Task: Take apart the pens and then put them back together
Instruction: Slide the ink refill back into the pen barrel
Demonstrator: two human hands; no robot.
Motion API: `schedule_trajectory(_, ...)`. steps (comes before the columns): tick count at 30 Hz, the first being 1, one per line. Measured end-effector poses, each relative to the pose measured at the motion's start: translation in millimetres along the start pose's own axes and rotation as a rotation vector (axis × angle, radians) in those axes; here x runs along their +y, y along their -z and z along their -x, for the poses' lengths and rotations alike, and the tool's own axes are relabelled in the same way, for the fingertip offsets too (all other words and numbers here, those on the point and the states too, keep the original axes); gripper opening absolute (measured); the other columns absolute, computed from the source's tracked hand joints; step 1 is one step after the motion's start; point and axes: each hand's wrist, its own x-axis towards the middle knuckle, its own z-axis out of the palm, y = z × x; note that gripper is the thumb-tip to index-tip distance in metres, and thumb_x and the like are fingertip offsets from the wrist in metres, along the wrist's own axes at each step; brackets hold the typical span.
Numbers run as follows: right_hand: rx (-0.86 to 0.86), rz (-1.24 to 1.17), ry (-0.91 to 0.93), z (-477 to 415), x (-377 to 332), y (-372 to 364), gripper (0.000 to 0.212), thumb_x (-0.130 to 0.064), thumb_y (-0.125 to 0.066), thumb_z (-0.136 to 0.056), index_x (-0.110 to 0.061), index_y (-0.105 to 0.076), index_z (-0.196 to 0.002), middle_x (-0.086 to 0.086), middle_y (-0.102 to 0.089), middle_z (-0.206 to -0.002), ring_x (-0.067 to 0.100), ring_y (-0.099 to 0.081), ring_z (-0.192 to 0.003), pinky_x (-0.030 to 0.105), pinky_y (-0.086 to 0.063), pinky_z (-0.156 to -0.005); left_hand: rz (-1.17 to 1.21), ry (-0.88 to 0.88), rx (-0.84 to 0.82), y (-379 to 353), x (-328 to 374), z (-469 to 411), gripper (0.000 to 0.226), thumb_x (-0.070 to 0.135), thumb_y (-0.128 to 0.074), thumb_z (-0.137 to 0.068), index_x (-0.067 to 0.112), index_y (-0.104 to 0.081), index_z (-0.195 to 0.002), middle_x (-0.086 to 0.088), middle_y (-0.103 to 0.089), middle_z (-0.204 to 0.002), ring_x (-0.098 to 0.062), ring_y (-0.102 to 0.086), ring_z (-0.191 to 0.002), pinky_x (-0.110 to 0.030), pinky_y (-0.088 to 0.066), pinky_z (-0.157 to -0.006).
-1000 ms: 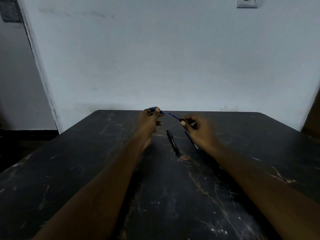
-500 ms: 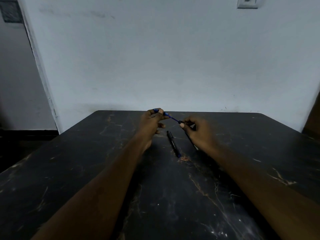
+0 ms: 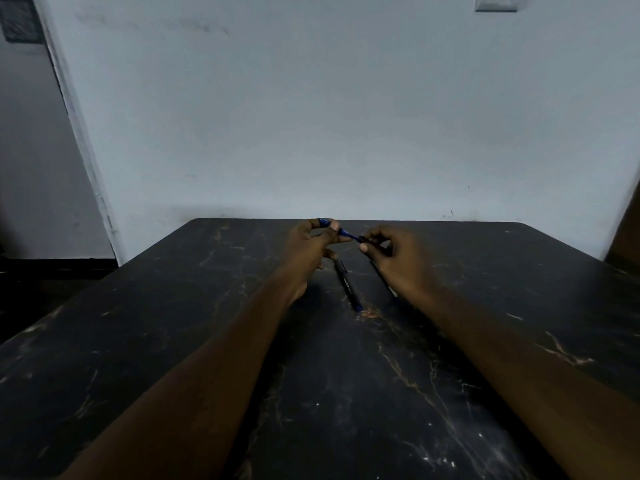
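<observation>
The left hand [image 3: 308, 251] and right hand [image 3: 391, 258] each pinch one blue pen [image 3: 344, 233] above one black pen [image 3: 348, 287] and one half-hidden pen [image 3: 382, 280] on the tabletop [image 3: 207, 341].

Table [image 3: 173, 341]: black, marbled with thin tan and white veins. Wall [image 3: 311, 116]: pale grey-blue, faint dark smudges up top. Pen [image 3: 347, 285] on the table: black barrel, blue end, pale lettering. My left hand [image 3: 308, 251] has the blue piece [image 3: 341, 232]; my right hand [image 3: 398, 261], the black piece [image 3: 365, 239].

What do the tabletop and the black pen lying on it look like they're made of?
Tabletop: looks like black marble or a marble-print laminate, with pale and rust veins. Pen: likely plastic, matte black barrel with faint printing and a blue end.
</observation>
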Motion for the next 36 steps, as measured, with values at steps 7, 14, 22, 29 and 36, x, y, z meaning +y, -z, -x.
schedule_trajectory(7,0.039,0.010,0.025,1.6,-3.6,-1.4,0.015,-0.019,-0.076,-0.079,-0.019,-0.072,-0.093,-0.012,-0.062,-0.081,0.001,-0.053,-0.070,0.022,-0.038,-0.060,0.000,-0.019,-0.014,-6.5,-2.2,4.1,0.027,0.032,-0.067,-0.091,0.011,-0.066,-0.107,0.001,-0.074,-0.096,-0.004,-0.062,-0.053,-0.022,-0.040,-0.049)
schedule_trajectory(14,0.045,0.018,0.015,1.2,-2.7,1.6,0.017,-0.022,-0.075,-0.080,-0.018,-0.074,-0.096,-0.005,-0.069,-0.088,0.012,-0.060,-0.078,0.025,-0.041,-0.063,0.002,-0.032,-0.032,-5.6,-1.1,7.0,0.027,0.027,-0.066,-0.092,0.007,-0.068,-0.111,0.004,-0.072,-0.090,0.001,-0.061,-0.051,-0.016,-0.041,-0.043)
schedule_trajectory(22,0.069,0.055,0.028,2.7,-7.0,5.5,0.019,-0.018,-0.078,-0.077,-0.017,-0.075,-0.096,-0.004,-0.071,-0.089,0.011,-0.061,-0.079,0.026,-0.046,-0.066,0.002,-0.052,-0.039,-8.9,-1.0,8.6,0.022,0.026,-0.066,-0.092,0.010,-0.068,-0.106,-0.001,-0.072,-0.091,0.000,-0.059,-0.050,-0.017,-0.041,-0.043)
schedule_trajectory(29,0.050,0.030,0.029,5.8,-10.3,7.3,0.015,-0.020,-0.073,-0.084,-0.016,-0.073,-0.098,-0.009,-0.064,-0.084,0.011,-0.058,-0.077,0.026,-0.044,-0.065,-0.001,-0.078,-0.031,-8.5,-0.5,9.1,0.022,0.023,-0.066,-0.092,0.008,-0.068,-0.107,0.005,-0.073,-0.086,-0.001,-0.060,-0.050,-0.021,-0.041,-0.045)
schedule_trajectory(36,0.068,0.039,0.052,2.4,-5.5,5.6,0.017,-0.016,-0.076,-0.079,-0.017,-0.073,-0.095,-0.002,-0.069,-0.088,0.015,-0.061,-0.084,0.026,-0.045,-0.069,-0.007,-0.076,-0.037,-10.6,-2.7,8.6,0.015,0.029,-0.070,-0.089,0.016,-0.071,-0.097,-0.005,-0.076,-0.093,-0.008,-0.061,-0.056,-0.025,-0.043,-0.052)
